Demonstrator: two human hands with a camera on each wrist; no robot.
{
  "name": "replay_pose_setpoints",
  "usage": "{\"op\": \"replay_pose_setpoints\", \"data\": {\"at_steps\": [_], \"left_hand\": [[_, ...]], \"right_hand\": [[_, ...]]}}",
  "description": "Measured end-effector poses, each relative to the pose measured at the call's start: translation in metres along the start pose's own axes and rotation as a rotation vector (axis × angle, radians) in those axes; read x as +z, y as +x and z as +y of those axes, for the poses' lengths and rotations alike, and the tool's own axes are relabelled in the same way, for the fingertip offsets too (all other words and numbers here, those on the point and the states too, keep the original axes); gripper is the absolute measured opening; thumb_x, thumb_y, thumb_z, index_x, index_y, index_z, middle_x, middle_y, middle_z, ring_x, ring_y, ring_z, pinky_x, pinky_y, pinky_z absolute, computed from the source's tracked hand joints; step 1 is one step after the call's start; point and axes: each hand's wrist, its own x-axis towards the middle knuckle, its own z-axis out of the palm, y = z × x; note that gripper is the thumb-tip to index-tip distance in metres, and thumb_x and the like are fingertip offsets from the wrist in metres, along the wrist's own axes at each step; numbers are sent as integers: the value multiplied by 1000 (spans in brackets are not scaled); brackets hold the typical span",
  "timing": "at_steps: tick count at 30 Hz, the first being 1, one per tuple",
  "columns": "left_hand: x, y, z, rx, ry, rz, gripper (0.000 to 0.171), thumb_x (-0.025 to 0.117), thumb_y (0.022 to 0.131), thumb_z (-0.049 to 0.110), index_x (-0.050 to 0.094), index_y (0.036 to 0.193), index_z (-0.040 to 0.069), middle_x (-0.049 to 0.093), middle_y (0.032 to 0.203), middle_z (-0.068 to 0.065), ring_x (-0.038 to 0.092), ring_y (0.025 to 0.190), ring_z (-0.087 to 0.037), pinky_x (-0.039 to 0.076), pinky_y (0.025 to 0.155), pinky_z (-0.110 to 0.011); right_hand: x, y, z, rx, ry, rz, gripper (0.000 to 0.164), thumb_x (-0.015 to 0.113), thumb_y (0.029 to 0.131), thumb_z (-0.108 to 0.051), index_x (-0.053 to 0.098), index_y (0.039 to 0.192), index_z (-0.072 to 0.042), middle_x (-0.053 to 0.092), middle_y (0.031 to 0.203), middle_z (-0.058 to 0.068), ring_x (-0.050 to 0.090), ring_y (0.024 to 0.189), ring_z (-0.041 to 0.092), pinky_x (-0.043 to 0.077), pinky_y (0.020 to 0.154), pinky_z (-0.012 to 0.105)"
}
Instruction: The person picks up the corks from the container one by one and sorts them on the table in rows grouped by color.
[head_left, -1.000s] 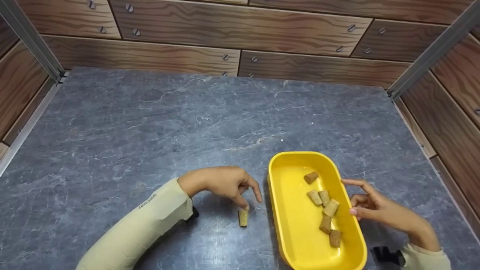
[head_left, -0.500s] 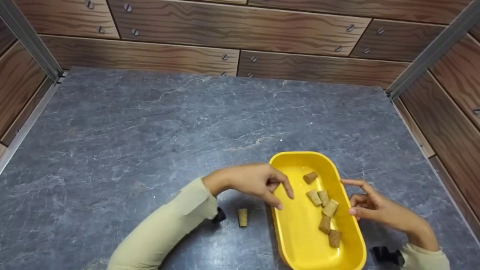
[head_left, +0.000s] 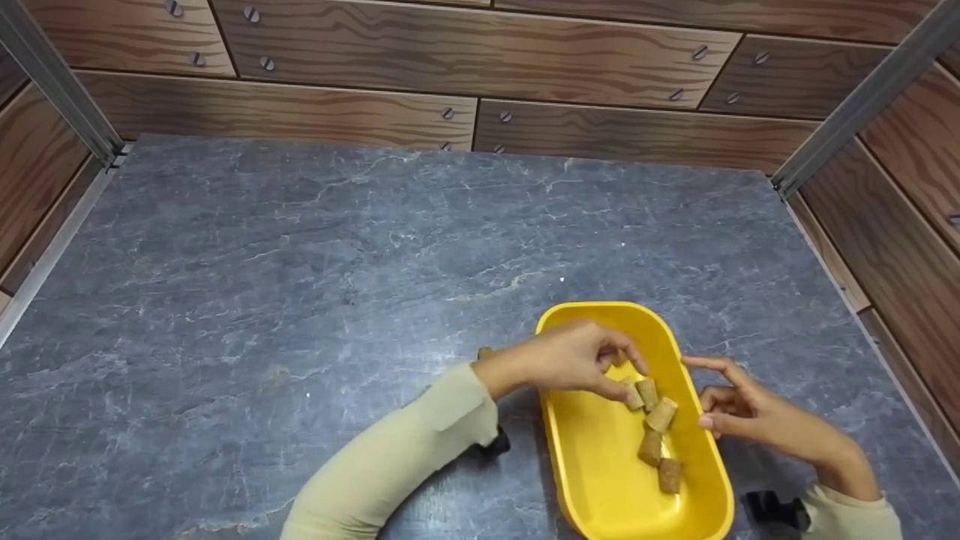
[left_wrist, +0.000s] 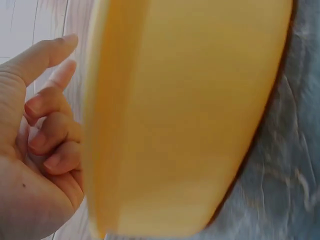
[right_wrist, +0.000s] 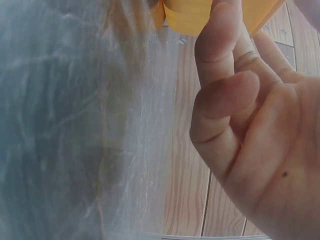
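My left hand (head_left: 581,358) hangs over the yellow tray (head_left: 600,487), thumb and forefinger apart, the tips close to a group of tapered corks (head_left: 647,394). Nothing is held in the left wrist view, where the other fingers (left_wrist: 52,132) curl in beside the tray's wall (left_wrist: 185,115). Darker corks (head_left: 670,476) lie in the tray's lower right part. At the tray's right side, my right hand (head_left: 765,420) rests forefinger and thumb tips against the rim. In the right wrist view its remaining fingers (right_wrist: 217,107) bend loosely, holding nothing.
One cork (head_left: 484,352) on the grey marbled table (head_left: 337,225) peeks out behind my left wrist. Wood-patterned panels (head_left: 480,67) enclose the back and sides, with metal posts (head_left: 847,112) at the corners.
My left hand has moved right from beside a cork on the table to over the tray. That cork is now hidden by the sleeve; another shows behind the wrist. My right hand stays put.
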Motion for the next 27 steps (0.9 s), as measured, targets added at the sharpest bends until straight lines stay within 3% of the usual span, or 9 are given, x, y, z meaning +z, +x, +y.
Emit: {"op": "replay_pose_setpoints", "data": {"at_steps": [8, 14, 19, 27], "left_hand": [[15, 20, 6, -102, 175, -18, 33, 77, 80, 35, 70, 111, 28, 49, 61, 11, 39, 52, 0, 32, 48, -14], [25, 33, 9, -166, 260, -19, 32, 78, 78, 41, 69, 108, 36, 57, 70, 17, 46, 61, 1, 39, 55, -16], [32, 41, 9, -210, 284, -31, 27, 77, 78, 44, 69, 104, 39, 61, 74, 22, 51, 68, -1, 40, 62, -18], [41, 48, 6, -247, 291, -22, 23, 77, 78, 44, 69, 100, 40, 62, 63, 23, 54, 70, 1, 39, 67, -19]], "right_hand": [[0, 0, 0, -8, -1, -4, 63, 37, 100, 6, 13, 152, -21, 62, 101, -1, 59, 84, 6, 53, 73, 31], [-1, 0, 2, -30, 8, -16, 64, 36, 99, 8, 11, 152, -17, 62, 102, 0, 59, 84, 6, 53, 73, 31], [-1, 0, 2, -43, -7, -14, 65, 36, 99, 9, 9, 152, -15, 62, 101, 0, 59, 84, 6, 53, 73, 31], [-1, 0, 2, -40, -8, -8, 65, 36, 99, 9, 11, 152, -16, 61, 102, 1, 59, 84, 7, 53, 73, 31]]}}
